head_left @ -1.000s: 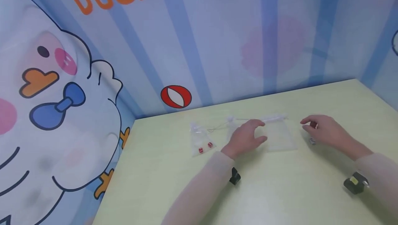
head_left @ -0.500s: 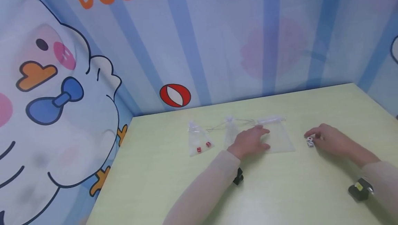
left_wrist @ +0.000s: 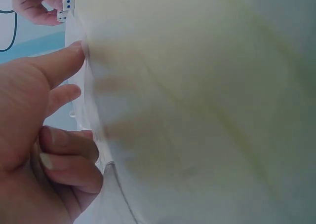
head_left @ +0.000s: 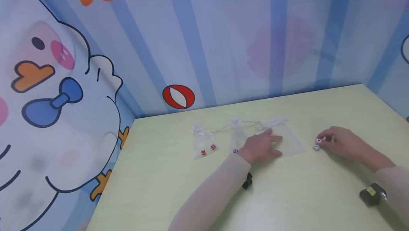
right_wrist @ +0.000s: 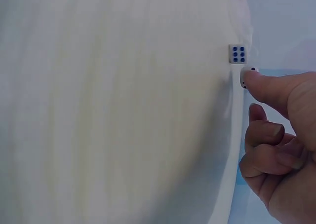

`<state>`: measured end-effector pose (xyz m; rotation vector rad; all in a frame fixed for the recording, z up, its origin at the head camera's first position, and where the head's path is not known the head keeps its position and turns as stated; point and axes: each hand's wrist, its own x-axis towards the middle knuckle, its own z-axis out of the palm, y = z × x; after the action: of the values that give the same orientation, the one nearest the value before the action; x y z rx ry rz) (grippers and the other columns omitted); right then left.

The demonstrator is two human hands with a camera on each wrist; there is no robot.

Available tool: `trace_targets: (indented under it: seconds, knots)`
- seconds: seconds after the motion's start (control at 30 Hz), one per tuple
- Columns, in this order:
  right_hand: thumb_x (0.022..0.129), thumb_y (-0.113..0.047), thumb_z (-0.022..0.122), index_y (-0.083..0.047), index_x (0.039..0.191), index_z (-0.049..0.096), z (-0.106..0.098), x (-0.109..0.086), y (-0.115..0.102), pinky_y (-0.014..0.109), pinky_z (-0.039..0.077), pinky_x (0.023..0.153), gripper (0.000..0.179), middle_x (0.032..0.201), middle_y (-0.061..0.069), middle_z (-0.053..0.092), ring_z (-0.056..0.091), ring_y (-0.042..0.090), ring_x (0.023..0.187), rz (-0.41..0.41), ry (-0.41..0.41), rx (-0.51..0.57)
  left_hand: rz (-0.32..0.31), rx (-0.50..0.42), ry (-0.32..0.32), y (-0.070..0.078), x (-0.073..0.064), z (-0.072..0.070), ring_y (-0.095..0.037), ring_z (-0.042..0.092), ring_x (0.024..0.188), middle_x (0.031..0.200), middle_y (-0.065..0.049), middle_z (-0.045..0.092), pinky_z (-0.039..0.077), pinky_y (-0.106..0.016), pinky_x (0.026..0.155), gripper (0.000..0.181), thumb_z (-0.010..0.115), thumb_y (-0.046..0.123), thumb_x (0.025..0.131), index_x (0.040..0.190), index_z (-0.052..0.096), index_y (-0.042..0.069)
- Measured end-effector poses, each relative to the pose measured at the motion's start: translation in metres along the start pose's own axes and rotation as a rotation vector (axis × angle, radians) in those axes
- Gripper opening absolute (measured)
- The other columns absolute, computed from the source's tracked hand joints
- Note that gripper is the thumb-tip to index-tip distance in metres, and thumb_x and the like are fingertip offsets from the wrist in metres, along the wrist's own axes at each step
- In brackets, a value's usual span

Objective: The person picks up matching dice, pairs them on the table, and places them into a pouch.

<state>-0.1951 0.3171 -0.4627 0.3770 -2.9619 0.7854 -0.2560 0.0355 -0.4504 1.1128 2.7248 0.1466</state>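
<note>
My left hand [head_left: 260,146] lies over the right-hand sheer drawstring bag [head_left: 289,137], which is flat on the table. Its thumb and index finger stretch toward the bag; other fingers bend in the left wrist view. To the right, my right hand [head_left: 343,144] pinches a white die [right_wrist: 248,77] with dark dots. Touching or very near it is a second white die [right_wrist: 238,54] with blue dots, its six face showing. A middle sheer bag [head_left: 237,135] is partly covered by my left hand, with a blue-dotted die [head_left: 235,151] at its lower end.
Farther left lies another sheer bag [head_left: 201,137] holding two red dice [head_left: 203,152]. Thin drawstrings [head_left: 223,128] trail between the bags. Behind the pale table [head_left: 153,174] rises a blue striped backdrop [head_left: 223,46] with a printed duck.
My right hand has come down to the white dice and taken one between its fingers. The left hand has shifted slightly right over the bag, uncovering the die in the middle bag.
</note>
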Motion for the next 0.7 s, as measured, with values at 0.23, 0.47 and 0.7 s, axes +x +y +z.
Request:
trace_targets:
  seconds: [0.23, 0.47, 0.7]
  knots:
    - [0.093, -0.015, 0.069, 0.003, 0.110, 0.070, -0.010, -0.002, -0.018, 0.030, 0.040, 0.058, 0.025, 0.080, -0.001, 0.055, 0.047, 0.016, 0.071, 0.006, 0.032, 0.041, 0.001, 0.024, -0.084, 0.000, 0.002, -0.004, -0.016, 0.035, 0.141, 0.160, -0.009, 0.027, 0.048, -0.031, 0.091, 0.052, 0.057, 0.048, 0.098, 0.148, 0.046, 0.037]
    - [0.089, -0.011, 0.073, 0.000, 0.107, 0.072, -0.007, -0.006, -0.048, 0.025, 0.040, 0.055, 0.021, 0.078, -0.003, 0.052, 0.044, 0.009, 0.066, -0.037, 0.008, 0.132, 0.013, 0.029, -0.153, -0.006, 0.007, -0.009, -0.015, 0.041, 0.138, 0.162, -0.002, 0.024, 0.046, -0.031, 0.091, 0.052, 0.061, 0.048, 0.096, 0.146, 0.046, 0.043]
    - [0.088, -0.009, 0.075, -0.007, 0.102, 0.072, 0.020, -0.008, -0.085, 0.024, 0.040, 0.054, 0.014, 0.072, -0.009, 0.050, 0.042, 0.004, 0.061, -0.153, -0.110, 0.254, 0.057, 0.064, -0.167, -0.011, 0.007, -0.013, -0.016, 0.039, 0.139, 0.162, 0.000, 0.023, 0.042, -0.029, 0.100, 0.055, 0.062, 0.053, 0.094, 0.146, 0.046, 0.043]
